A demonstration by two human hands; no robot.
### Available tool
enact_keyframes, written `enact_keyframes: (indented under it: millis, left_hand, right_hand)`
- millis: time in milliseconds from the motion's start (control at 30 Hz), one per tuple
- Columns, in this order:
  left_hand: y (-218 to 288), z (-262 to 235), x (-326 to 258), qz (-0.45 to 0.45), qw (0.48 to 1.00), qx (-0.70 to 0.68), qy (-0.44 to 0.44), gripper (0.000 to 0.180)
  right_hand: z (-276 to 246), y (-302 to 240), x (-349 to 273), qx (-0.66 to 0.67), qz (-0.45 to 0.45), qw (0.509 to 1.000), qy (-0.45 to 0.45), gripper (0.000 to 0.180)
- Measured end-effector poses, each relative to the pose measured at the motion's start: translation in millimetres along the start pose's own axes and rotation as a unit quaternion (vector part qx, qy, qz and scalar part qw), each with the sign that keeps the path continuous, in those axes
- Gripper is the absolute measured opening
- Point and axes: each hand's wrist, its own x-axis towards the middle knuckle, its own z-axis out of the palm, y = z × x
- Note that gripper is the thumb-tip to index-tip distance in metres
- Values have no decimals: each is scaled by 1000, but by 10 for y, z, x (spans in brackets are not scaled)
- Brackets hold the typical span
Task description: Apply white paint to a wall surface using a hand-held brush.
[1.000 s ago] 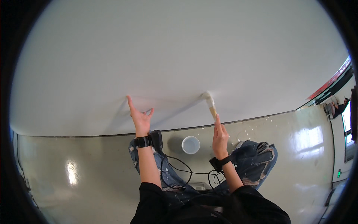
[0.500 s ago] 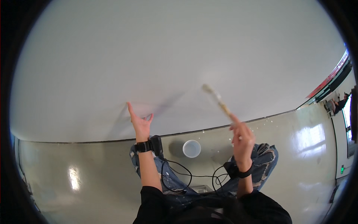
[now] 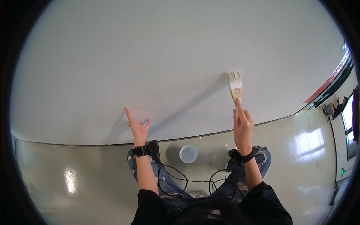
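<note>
A wide white wall (image 3: 168, 56) fills the upper part of the head view. My right hand (image 3: 243, 125) grips the wooden handle of a flat paintbrush (image 3: 235, 84), whose pale bristles point up and touch the wall. My left hand (image 3: 137, 126) rests with spread fingers flat against the wall, lower and to the left. Both wrists wear dark bands. My knees in torn, paint-spotted jeans (image 3: 258, 161) show below the hands.
A small white tub (image 3: 188, 154) stands on the glossy grey-green floor (image 3: 75, 176) between my knees, close to the wall's base. Black cables (image 3: 176, 180) loop across my lap. At the far right there is a window (image 3: 350, 123) and a distant person (image 3: 337, 108).
My right hand has swung the brush from the wall's lower part out to the right and then up, so the bristles now sit higher on the wall. My left hand has stayed in place.
</note>
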Motion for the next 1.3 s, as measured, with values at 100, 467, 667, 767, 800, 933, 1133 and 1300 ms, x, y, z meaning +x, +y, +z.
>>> enact_keyframes:
  millis: [100,467,667,767,800,933,1133,1300]
  left_hand:
    - [15,25,-18,-26,999,21,17,101]
    - [-46,-68,-14,-65,997,42,-32,125]
    - [-118,-217,113,-84,991,65,-84,124]
    - [-143,-134,35,-79,987,93,-106,125]
    - [-144,-103,9,-64,983,115,-129,125]
    - [-189,-12,-6,-32,992,117,-23,127]
    - [-159,-124,81,-55,993,92,-49,128]
    - [-236,-58,2,-15,991,121,-61,130]
  right_hand:
    - [41,30,-13,4,-28,999,-18,56]
    - [614,518,-1059,-78,-17,974,-212,57]
    - [1053,1034,-1558,-3,-66,920,-386,38]
    - [634,649,-1145,76,-34,926,-369,36]
    - [491,549,-1015,155,-14,935,-318,38]
    - [137,419,-706,108,-78,980,-148,46]
    - [-43,718,-282,28,-70,988,134,55]
    - [60,809,-247,15,-21,997,78,54]
